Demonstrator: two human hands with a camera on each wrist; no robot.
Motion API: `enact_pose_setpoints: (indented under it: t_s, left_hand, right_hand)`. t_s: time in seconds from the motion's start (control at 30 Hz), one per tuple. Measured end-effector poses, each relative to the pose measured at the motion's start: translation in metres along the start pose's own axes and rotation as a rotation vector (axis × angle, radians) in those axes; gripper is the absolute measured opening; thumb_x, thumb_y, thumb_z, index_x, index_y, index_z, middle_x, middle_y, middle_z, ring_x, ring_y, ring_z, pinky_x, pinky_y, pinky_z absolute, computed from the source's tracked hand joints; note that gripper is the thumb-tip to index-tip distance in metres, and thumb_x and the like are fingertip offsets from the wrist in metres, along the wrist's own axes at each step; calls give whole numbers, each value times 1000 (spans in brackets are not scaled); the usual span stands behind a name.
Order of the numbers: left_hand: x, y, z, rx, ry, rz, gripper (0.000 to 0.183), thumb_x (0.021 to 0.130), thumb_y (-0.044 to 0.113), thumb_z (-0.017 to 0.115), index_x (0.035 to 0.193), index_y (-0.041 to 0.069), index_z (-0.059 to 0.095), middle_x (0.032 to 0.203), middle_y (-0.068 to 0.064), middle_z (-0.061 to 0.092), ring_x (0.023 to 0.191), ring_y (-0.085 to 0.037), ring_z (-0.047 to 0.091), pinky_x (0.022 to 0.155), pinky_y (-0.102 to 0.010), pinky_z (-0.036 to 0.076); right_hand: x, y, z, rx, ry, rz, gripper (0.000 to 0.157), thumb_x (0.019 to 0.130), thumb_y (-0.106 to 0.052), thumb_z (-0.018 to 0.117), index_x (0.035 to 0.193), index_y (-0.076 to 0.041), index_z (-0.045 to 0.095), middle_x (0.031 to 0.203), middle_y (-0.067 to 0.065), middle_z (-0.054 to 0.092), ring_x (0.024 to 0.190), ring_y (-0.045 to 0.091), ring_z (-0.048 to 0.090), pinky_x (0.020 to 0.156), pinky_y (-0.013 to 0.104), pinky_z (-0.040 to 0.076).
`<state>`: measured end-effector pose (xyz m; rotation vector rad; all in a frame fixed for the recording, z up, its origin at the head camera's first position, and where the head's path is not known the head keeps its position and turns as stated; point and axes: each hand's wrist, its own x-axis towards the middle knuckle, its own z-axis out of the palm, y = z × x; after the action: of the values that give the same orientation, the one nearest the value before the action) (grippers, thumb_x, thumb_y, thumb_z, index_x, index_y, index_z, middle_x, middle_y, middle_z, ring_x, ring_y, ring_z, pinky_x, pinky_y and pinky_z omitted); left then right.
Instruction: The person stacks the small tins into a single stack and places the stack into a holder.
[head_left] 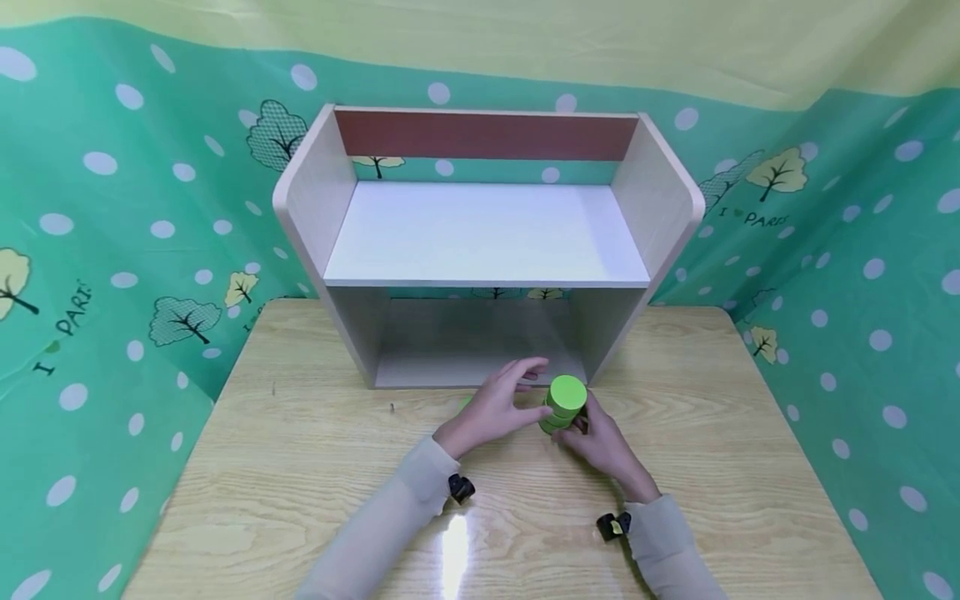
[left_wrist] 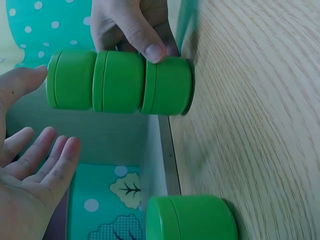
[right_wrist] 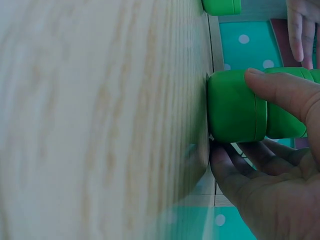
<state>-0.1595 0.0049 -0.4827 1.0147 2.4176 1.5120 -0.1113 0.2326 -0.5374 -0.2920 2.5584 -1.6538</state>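
Note:
Three round green lidded containers stand stacked on the table, the top one (head_left: 567,393) showing its flat lid to the head view. Low on the stack, my right hand (head_left: 600,437) grips the bottom container (right_wrist: 232,107), thumb on one side and fingers round the other. My left hand (head_left: 498,408) is beside the top of the stack with its fingers spread and relaxed. In the left wrist view its thumb tip comes right up to the top lid. A separate green container (left_wrist: 192,220) stands on the table, mostly hidden behind my left hand in the head view.
A two-level shelf unit (head_left: 487,237) with white boards and a reddish back strip stands just behind the stack. The wooden table (head_left: 300,467) reaches forward from it. A green dotted curtain (head_left: 97,250) hangs behind and along both sides.

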Motion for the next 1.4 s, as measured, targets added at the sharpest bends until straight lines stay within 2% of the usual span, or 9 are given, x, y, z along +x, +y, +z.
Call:
enact_pose_setpoints:
  t_s: [0.17, 0.37, 0.47, 0.57, 0.77, 1.13, 1.27, 1.4]
  left_hand:
    - [-6, -2, -5, -14, 33, 22, 71, 88, 21, 80, 147, 9, 44, 140, -12, 53, 124, -26, 54, 100, -27, 50]
    - [-13, -6, -11, -25, 57, 8, 70, 88, 22, 80, 146, 6, 45, 138, -14, 54, 124, -30, 54, 102, -33, 51]
    - [-18, -7, -14, -35, 69, -1, 71, 87, 20, 81, 146, 3, 45, 137, -16, 54, 124, -33, 54, 102, -38, 51]
    - [-24, -9, -17, -30, 87, -13, 70, 87, 17, 81, 145, 1, 45, 136, -17, 55, 123, -32, 55, 102, -42, 51]
    - [-34, -15, -24, -10, 119, -23, 67, 87, 19, 81, 143, 2, 47, 136, -15, 56, 122, -35, 55, 101, -45, 51]
    - [-51, -24, -34, -25, 163, -63, 66, 87, 15, 80, 144, 6, 48, 138, -14, 55, 125, -35, 53, 104, -48, 48]
    - [-56, -28, -37, -29, 174, -52, 65, 88, 16, 80, 144, 5, 48, 137, -16, 55, 125, -37, 52, 103, -49, 49]
    - [-61, -31, -39, -33, 176, -65, 65, 87, 15, 80, 143, 6, 48, 137, -13, 55, 125, -38, 52, 102, -44, 50]
  right_hand:
    - [0, -4, 1, -9, 7, -2, 72, 83, 5, 79, 143, -1, 39, 138, 25, 51, 131, 41, 47, 109, 52, 40]
    - [-4, -32, -2, -11, 4, -7, 68, 82, 10, 76, 139, 7, 39, 134, 31, 52, 127, 48, 48, 106, 61, 41]
    - [-5, -38, -3, -21, -1, -6, 67, 82, 9, 76, 138, 7, 39, 133, 31, 52, 127, 48, 48, 105, 61, 41]
    - [-3, -28, -1, -23, 7, -13, 67, 82, 9, 76, 139, 5, 40, 133, 31, 52, 128, 48, 47, 106, 61, 41]
    - [0, -3, 1, -22, 13, 10, 71, 83, 2, 80, 141, -2, 40, 136, 23, 53, 130, 39, 48, 109, 53, 41]
    - [-1, -1, 1, -21, 6, 38, 73, 84, -3, 81, 143, -2, 39, 135, 21, 53, 131, 37, 48, 110, 50, 40]
    - [0, 2, 3, -20, 8, 17, 71, 84, 1, 79, 142, -1, 39, 134, 22, 53, 130, 39, 48, 109, 51, 41]
    - [1, 5, 3, -4, 12, 0, 70, 82, 6, 78, 141, -1, 40, 133, 23, 53, 129, 40, 48, 108, 54, 42]
